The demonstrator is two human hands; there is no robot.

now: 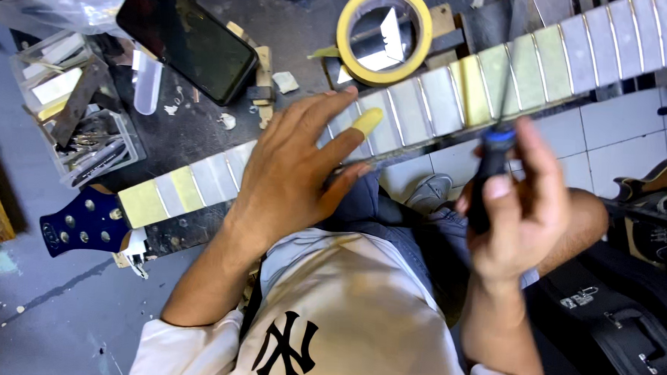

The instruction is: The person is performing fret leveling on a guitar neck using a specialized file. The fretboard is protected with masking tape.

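Guitar neck (427, 101): alternating silver-grey and pale yellow taped panels between metal frets, dark blue headstock (84, 222) at its end. Above it, yellow tape roll (384, 34) and glossy black phone (186, 37). Below it, black-handled tool (488, 168) with blue collar, white shirt (342, 323) with black emblem.

A dark, scuffed desk (201, 122) was seen above a grey painted floor (58, 303) flecked with chipped patches. White square tiles (629, 122) were laid at right, evenly lit.
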